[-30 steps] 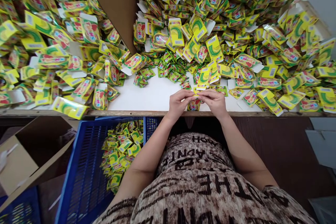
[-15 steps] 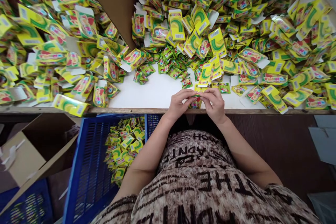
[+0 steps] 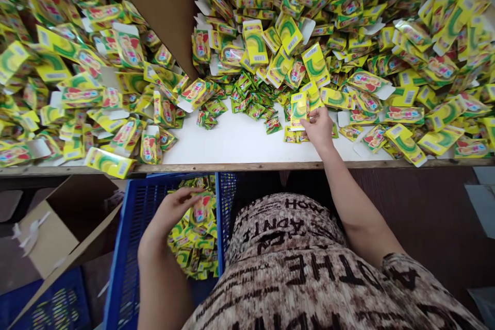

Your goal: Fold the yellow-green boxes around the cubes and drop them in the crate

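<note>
My left hand hangs over the blue plastic crate with its fingers apart, just above a heap of folded yellow cartons. One carton with a red design stands tilted close to the fingertips. My right hand rests at the near edge of the loose pile on the white tabletop. Its fingers pinch a flat yellow-and-green carton by the lower corner. Small green sachets lie heaped just beyond it.
A brown cardboard divider splits the flat cartons on the table, which has a wooden front edge. An open cardboard box and a second blue crate stand at lower left. My patterned sweater fills the bottom.
My hands were together at the table edge, working a small yellow piece. The left hand has dropped to the crate, and the right has moved up and right onto a yellow carton.
</note>
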The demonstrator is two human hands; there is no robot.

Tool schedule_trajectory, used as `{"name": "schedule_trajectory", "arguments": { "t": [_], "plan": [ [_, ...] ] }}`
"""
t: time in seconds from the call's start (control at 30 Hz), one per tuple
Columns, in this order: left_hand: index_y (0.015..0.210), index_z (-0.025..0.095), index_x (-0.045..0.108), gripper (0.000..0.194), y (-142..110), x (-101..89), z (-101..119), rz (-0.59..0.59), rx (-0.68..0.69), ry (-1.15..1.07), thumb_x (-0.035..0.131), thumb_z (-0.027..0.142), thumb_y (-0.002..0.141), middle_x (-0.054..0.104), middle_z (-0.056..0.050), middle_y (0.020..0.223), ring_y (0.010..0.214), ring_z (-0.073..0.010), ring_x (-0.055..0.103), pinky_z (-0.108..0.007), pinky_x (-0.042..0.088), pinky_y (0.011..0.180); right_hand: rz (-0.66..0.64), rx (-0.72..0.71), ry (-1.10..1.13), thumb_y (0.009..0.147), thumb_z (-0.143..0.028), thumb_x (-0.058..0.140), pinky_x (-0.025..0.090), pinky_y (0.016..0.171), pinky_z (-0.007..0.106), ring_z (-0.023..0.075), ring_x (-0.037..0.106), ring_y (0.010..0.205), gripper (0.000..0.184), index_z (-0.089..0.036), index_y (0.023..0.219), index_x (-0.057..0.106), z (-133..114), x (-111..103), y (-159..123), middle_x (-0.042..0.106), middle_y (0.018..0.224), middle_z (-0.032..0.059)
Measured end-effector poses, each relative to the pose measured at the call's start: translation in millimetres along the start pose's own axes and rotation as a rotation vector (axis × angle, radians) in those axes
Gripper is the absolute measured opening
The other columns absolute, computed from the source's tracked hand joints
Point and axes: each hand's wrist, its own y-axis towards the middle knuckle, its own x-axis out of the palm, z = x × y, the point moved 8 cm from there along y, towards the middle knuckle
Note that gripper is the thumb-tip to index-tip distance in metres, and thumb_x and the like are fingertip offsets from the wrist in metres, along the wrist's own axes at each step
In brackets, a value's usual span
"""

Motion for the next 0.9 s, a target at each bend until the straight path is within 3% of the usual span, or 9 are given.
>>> {"name": "schedule_trajectory", "arguments": {
  "t": [0.1,0.2,0.27,0.33,0.4,0.47,0.53,0.7,0.9],
  "plan": [
    [0.101,0.024,0.075,0.041,-17.5,-23.8,-24.5,0.258,-0.064,0.194,0.073,0.052,0.071,0.074,-0.008,0.093,0.085,-0.0314,0.069,-0.046,0.057,0.080,-0.223,0.076,0.245,0.071,-0.041,0.075,0.038,0.035,0.022,0.0126,0.058,0.044,0.043,-0.024,0.100,0.050,-8.0,26.7,-27.6,0.064,0.071,-0.0031],
    [0.136,0.031,0.058,0.057,-5.0,4.2,61.7,0.401,0.338,0.239,0.067,0.040,0.081,0.060,-0.009,0.139,0.126,-0.0325,0.058,-0.049,0.050,0.103,-0.574,0.075,0.349,0.070,-0.045,0.075,0.036,0.033,0.019,0.0094,0.054,0.040,0.042,-0.023,0.100,0.056,-21.5,59.2,-70.7,0.064,0.066,-0.0056],
    [0.145,0.032,0.049,0.066,15.6,48.6,134.9,0.291,0.588,0.389,0.065,0.028,0.082,0.041,-0.009,0.158,0.148,-0.0360,0.032,-0.058,0.033,0.118,-0.735,0.059,0.341,0.072,-0.045,0.072,0.041,0.035,0.020,0.0092,0.055,0.043,0.040,-0.023,0.104,0.061,-23.9,68.4,-88.6,0.067,0.070,-0.0042],
    [0.147,0.033,0.047,0.068,39.8,90.9,188.6,0.128,0.714,0.503,0.058,0.015,0.082,0.033,-0.008,0.163,0.153,-0.0373,0.020,-0.066,0.021,0.119,-0.766,0.002,0.288,0.078,-0.043,0.066,0.049,0.042,0.024,0.0121,0.060,0.052,0.035,-0.022,0.106,0.066,-20.8,59.8,-84.6,0.071,0.080,0.0002],
    [0.145,0.033,0.049,0.069,61.3,119.8,218.1,-0.002,0.760,0.570,0.055,0.009,0.080,0.037,-0.009,0.161,0.151,-0.0383,0.024,-0.073,0.013,0.117,-0.602,-0.105,0.148,0.084,-0.036,0.058,0.057,0.056,0.033,0.0181,0.065,0.067,0.028,-0.021,0.103,0.072,-12.6,29.3,-57.7,0.073,0.093,0.0058],
    [0.143,0.032,0.050,0.067,78.4,135.0,227.4,-0.085,0.735,0.599,0.057,0.011,0.080,0.045,-0.011,0.156,0.146,-0.0395,0.032,-0.078,0.011,0.114,-0.260,-0.249,-0.099,0.084,-0.025,0.055,0.058,0.077,0.044,0.0253,0.066,0.090,0.026,-0.019,0.102,0.074,-4.2,-19.8,-23.3,0.072,0.103,0.0104],
    [0.139,0.028,0.053,0.062,88.7,142.0,227.0,-0.123,0.687,0.624,0.063,0.015,0.079,0.047,-0.014,0.154,0.143,-0.0417,0.036,-0.082,0.011,0.111,-0.151,-0.407,-0.368,0.077,-0.017,0.062,0.049,0.098,0.053,0.0319,0.058,0.112,0.038,-0.018,0.115,0.071,2.4,-47.7,-3.6,0.067,0.121,0.0138],
    [0.122,0.021,0.059,0.050,92.3,150.7,225.7,-0.123,0.596,0.623,0.072,0.017,0.073,0.052,-0.018,0.145,0.132,-0.0411,0.047,-0.079,0.021,0.110,-0.222,-0.402,-0.681,0.069,-0.027,0.078,0.046,0.093,0.050,0.0335,0.057,0.103,0.039,-0.015,0.106,0.072,28.4,-70.6,17.8,0.066,0.102,0.0128],
    [0.131,0.020,0.051,0.059,88.5,139.6,228.4,0.014,0.621,0.453,0.064,0.015,0.073,0.062,-0.015,0.127,0.121,-0.0353,0.055,-0.055,0.040,0.103,-0.377,-0.344,-0.387,0.070,-0.033,0.081,0.048,0.083,0.036,0.0245,0.063,0.088,0.033,-0.018,0.097,0.072,7.7,-67.8,23.8,0.070,0.091,0.0026]
  ]
}}
